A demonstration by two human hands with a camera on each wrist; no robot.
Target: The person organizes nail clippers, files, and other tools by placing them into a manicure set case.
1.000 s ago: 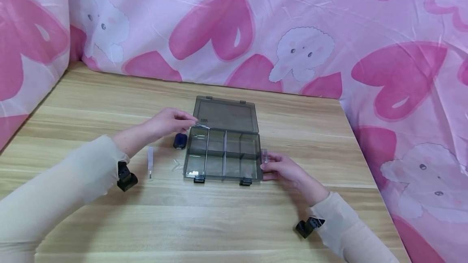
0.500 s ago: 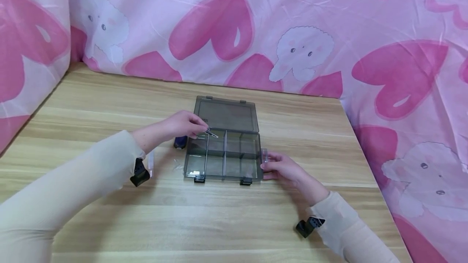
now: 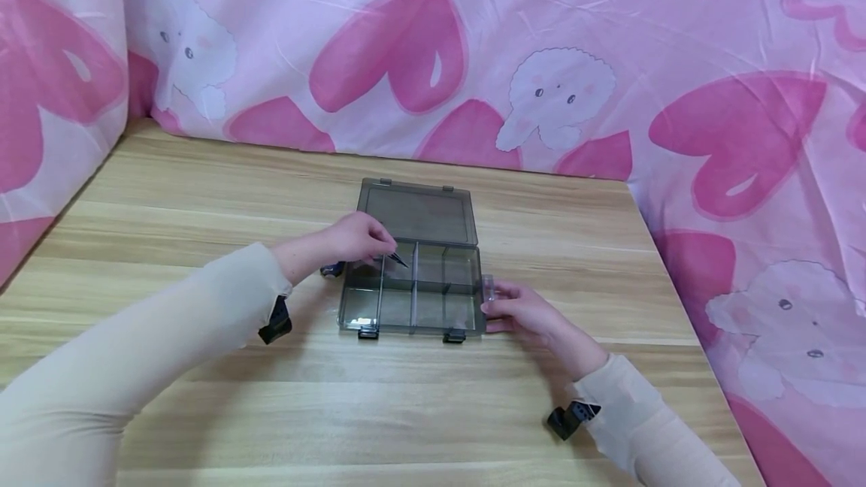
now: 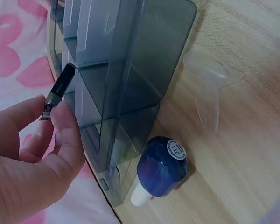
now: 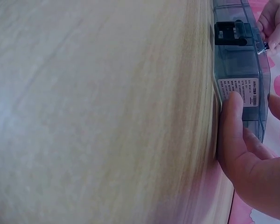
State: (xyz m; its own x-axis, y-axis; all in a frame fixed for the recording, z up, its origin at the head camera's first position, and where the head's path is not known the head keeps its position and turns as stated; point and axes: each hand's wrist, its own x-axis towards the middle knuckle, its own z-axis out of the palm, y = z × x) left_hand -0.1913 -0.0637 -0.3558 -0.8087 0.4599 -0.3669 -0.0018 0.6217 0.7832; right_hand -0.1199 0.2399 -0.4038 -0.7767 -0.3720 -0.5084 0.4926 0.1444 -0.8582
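In the head view, my left hand [image 3: 358,237] is over the back left compartments of a smoky clear divided storage box [image 3: 414,332]. Thumb and fingers pinch a small nail clipper [image 4: 61,84], black with a shiny metal end, tilted above the compartments. The box's lid [image 3: 419,213] lies folded back. At the box's right side, my right hand [image 3: 521,310] grips the wall; the right wrist view shows a finger pressing the white label [image 5: 240,92] and the thumb on the rim. A dark blue nail polish bottle [image 4: 162,165] with a white cap lies left of the box, partly hidden in the head view.
Clear leaf-shaped pieces [image 4: 206,67] lie on the wooden table [image 3: 379,412] left of the box. A small clear piece [image 3: 489,288] shows beside the right hand. Pink patterned cloth [image 3: 271,36] stands behind the table and at its sides.
My left hand has moved right with the nail clipper, from the box's left edge to over its back compartments. Its sleeve now covers the pale strip on the table. The right hand stays put.
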